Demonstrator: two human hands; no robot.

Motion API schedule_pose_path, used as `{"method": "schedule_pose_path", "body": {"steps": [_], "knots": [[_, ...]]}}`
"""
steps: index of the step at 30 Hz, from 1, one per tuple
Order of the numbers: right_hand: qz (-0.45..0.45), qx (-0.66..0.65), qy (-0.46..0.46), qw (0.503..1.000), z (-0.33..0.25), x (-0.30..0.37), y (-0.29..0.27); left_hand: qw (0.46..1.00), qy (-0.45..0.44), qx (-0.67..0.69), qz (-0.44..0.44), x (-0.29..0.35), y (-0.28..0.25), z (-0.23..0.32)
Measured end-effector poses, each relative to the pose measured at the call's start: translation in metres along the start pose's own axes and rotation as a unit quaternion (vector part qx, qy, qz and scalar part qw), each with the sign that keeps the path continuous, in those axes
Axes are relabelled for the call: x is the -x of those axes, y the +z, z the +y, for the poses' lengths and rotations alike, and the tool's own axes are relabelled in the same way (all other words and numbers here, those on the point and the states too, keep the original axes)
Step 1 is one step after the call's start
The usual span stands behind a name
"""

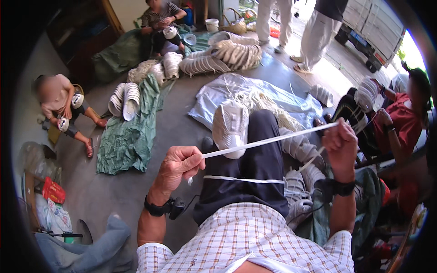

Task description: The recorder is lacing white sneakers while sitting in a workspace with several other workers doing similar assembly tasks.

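I see the left hand and right hand each pinching the white strip, which looks light and soft, easiest held between thumb and finger.

From here I see a thin, flat white lace stretched taut between the two hands, left and right, rising toward the right one; a short end hangs below the left. Beyond the lace, nearer the left hand, a whitish shoe rests at the knee, the lace crossing in front of its lower end.
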State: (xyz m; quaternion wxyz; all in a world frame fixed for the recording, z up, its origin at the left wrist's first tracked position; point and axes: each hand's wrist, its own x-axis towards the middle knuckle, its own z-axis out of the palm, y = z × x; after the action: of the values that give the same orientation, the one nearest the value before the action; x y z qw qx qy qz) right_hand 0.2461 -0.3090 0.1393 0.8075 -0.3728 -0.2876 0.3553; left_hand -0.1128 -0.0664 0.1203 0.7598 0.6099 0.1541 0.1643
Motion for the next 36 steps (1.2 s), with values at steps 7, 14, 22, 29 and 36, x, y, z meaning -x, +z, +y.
{"method": "schedule_pose_path", "body": {"steps": [7,14,22,29,36], "knots": [[0.211,0.319,-0.031,0.923,0.008,-0.004,-0.076,0.997,-0.049,-0.05,0.044,0.008,-0.007,-0.012],[-0.073,0.448,0.046,0.89,0.081,0.011,0.012,0.986,-0.05,-0.144,-0.066,-0.026,0.036,-0.051],[-0.251,0.429,0.173,0.851,0.117,0.03,0.072,0.98,-0.056,-0.177,-0.076,-0.042,0.038,-0.057],[-0.231,0.535,0.053,0.811,0.13,0.031,0.034,0.98,-0.086,-0.177,-0.022,-0.038,0.027,-0.076],[-0.262,0.421,0.017,0.868,0.151,0.031,0.059,0.975,-0.068,-0.21,-0.037,-0.047,0.046,-0.08]]}}
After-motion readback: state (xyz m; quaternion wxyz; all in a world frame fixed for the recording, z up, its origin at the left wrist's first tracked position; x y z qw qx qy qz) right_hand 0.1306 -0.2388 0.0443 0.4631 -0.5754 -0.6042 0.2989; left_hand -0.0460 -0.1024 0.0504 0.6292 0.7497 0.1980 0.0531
